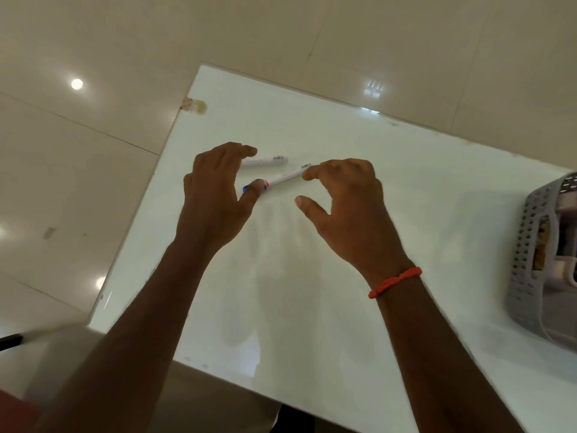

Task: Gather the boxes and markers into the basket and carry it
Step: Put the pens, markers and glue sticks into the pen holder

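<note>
Two white markers lie on the white table point(312, 292). The far marker point(265, 160) rests flat beyond my left fingers. The near marker point(285, 178), with a red band and a blue tip, lies between my hands. My left hand point(215, 195) hovers over both with fingers spread; its thumb touches the near marker's blue end. My right hand point(346, 201) is curled open, fingertips at that marker's other end. A grey perforated basket point(527, 260) stands at the right edge with boxes point(562, 232) inside it, partly cut off.
The table's left and far edges drop to a glossy beige tiled floor point(93, 151). A bit of tape point(195, 105) sits at the table's far left corner. An orange band point(395, 282) circles my right wrist.
</note>
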Demonstrator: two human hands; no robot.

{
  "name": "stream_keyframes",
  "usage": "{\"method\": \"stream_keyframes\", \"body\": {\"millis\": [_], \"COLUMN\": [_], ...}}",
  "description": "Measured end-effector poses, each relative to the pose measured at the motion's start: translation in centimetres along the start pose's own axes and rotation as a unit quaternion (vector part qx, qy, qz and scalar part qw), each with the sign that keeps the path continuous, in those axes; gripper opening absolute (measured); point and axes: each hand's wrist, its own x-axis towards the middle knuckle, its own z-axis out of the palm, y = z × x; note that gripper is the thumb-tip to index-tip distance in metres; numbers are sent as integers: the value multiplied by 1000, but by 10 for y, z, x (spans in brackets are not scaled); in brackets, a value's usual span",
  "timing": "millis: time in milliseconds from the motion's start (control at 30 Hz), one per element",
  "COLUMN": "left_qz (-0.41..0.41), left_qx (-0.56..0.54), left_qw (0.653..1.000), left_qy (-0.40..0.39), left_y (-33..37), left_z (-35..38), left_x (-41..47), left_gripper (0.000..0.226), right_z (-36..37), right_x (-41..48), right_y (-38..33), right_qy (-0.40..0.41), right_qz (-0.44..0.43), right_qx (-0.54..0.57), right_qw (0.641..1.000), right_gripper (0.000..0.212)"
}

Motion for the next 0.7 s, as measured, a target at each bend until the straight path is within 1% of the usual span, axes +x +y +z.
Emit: {"method": "stream_keyframes", "body": {"millis": [67, 167, 267, 367, 467, 533, 600, 700], "left_qz": [-41, -85, -105, -123, -108, -91, -73, -52], "left_qx": [34, 63, 89, 100, 99, 90, 97, 92], "left_qw": [998, 993, 988, 983, 986, 990, 992, 994], "left_qy": [-27, -53, -69, -89, -76, -58, -43, -31], "left_y": [-13, -31, -49, -60, -66, -69, -71, -73], "left_z": [2, 6, 14, 22, 27, 29, 29, 29], "left_x": [7, 15, 20, 25, 25, 24, 22, 17], "left_gripper": [48, 49, 52, 55, 50, 41, 33, 27], "right_z": [11, 33, 56, 73, 85, 90, 93, 92], "right_x": [9, 20, 28, 33, 35, 35, 34, 25], "right_y": [-8, -17, -23, -23, -22, -18, -15, -10], "right_qy": [-54, -115, -145, -161, -134, -110, -85, -63], "right_qz": [2, -10, -31, -31, -46, -56, -60, -56], "right_qx": [-16, -21, -43, -55, -87, -109, -122, -142], "right_qw": [998, 993, 988, 985, 986, 986, 987, 986], "right_gripper": [45, 53, 59, 62, 59, 53, 40, 25]}}
